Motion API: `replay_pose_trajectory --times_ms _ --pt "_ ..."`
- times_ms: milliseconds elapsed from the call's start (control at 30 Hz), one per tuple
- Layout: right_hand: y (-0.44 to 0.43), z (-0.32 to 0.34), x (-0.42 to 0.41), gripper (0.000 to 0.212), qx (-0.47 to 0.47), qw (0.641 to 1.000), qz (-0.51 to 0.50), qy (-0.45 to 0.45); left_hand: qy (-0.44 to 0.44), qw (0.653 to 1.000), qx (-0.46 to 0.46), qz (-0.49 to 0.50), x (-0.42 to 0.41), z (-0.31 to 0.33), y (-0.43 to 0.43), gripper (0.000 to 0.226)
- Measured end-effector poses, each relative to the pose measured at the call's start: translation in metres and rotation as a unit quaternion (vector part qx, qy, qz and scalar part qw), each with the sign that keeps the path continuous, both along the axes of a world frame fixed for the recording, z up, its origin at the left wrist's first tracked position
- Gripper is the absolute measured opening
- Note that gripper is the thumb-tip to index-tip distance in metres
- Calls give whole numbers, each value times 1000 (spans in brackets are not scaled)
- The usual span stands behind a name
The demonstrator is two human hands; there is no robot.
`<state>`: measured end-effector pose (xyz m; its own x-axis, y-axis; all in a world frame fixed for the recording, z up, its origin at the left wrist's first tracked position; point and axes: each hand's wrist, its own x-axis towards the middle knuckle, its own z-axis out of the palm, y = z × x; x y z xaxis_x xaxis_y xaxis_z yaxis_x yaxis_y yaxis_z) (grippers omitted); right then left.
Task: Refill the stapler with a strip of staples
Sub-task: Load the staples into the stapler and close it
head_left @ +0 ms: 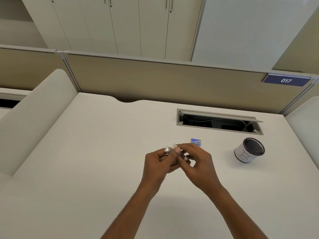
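Pale cupboard doors [120,23] fill the far wall, and a tan partition [155,80] runs across behind your desk, carrying a blue plate [286,80] marked 017 at its right end. Your white desk [86,161] spreads out below, with a raised white divider [34,109] along its left side. Set into the desk at the back right is an open cable hatch [219,121], its lid tipped up and wires showing inside. Nearer on the right stands a round pen cup [249,150] with dark mesh inside and a hand-drawn mark on its white side, well apart from your hands. A small blue staple box [196,141] lies on the desk just beyond your right fingertips.

Your two bare forearms reach in from the bottom edge and meet over the middle of the desk. Your left hand [158,163] is curled around the small metal stapler [170,150], held above the desk, its silver end poking out past your thumb. Your right hand [198,161] has its fingers pinched on the stapler's top; whether they hold staples is hidden.
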<state>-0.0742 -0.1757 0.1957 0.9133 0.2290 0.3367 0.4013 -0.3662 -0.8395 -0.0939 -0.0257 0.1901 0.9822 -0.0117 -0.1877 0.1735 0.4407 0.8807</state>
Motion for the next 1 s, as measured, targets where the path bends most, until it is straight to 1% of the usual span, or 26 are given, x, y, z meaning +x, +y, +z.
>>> replay_pose_trajectory --times_ms 33,67,100,167,200,233,300,367,500,533,667,733,800,933,1000 --pt "-1 0 1 31 -2 1000 11 19 2 1000 3 0 0 0 0 20" --pt "-2 1 3 33 4 998 23 59 4 1000 4 -1 0 0 0 20" --pt "-4 3 5 35 18 992 37 119 7 1000 2 0 0 -1 0 21" --pt "-9 7 11 39 74 959 90 257 10 1000 -8 -5 1 -2 1 26" --pt "-11 8 14 39 103 938 122 306 10 1000 -11 -14 1 -2 1 26" --pt "-14 10 16 38 116 925 150 330 9 1000 -13 -24 0 -2 1 26" --pt "-15 14 19 34 96 923 178 328 4 999 -9 -40 0 -3 2 25" --pt "-15 15 20 31 57 935 171 305 -1 999 17 -44 0 -3 2 21" --pt "-19 12 23 32 37 943 150 295 -2 991 131 -14 -1 -4 1 27" --pt "-20 11 22 32 34 946 141 289 1 989 146 -2 0 -5 2 27" --pt "-22 7 20 27 23 962 106 250 0 994 110 1 1 -6 8 24" --pt "-21 7 19 28 19 965 107 239 -5 996 89 -11 1 -4 11 24" --pt "-20 8 19 28 -6 969 112 219 -11 997 73 -31 1 -5 13 26" --pt "-19 8 21 39 -41 974 107 195 -1 996 54 -71 2 -5 18 33" --pt "-17 7 18 38 -42 981 99 163 6 995 60 -80 1 -4 19 34"
